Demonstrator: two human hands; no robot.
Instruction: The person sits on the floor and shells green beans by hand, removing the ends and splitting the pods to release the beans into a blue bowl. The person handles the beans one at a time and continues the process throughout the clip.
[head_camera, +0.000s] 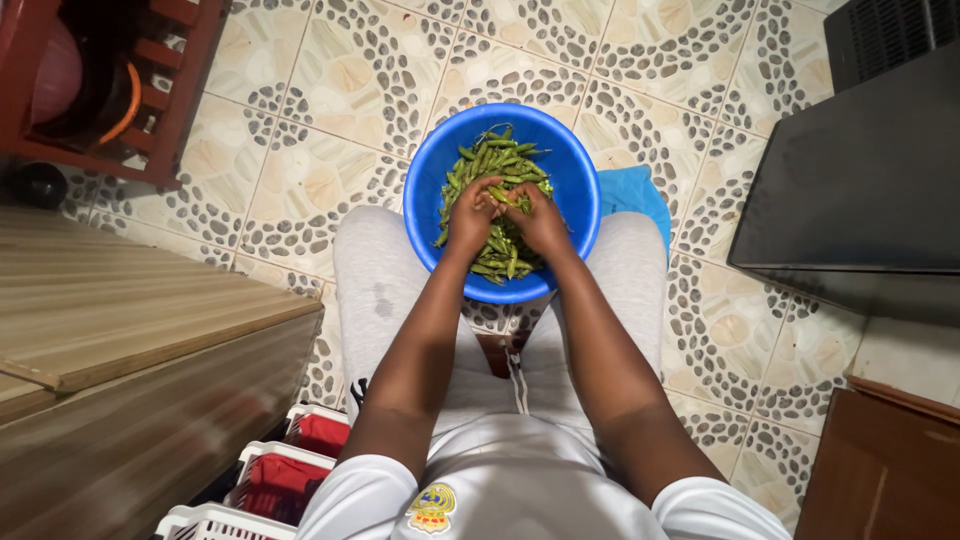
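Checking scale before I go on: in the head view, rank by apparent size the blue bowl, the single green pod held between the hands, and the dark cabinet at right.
1. dark cabinet, partly cut off by the frame edge
2. blue bowl
3. green pod, pinched between left hand and right hand

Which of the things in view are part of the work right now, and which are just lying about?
In use: left hand, right hand, green pods, blue bowl.
Lying about: blue cloth, wooden table, red-and-white crates, dark cabinet.
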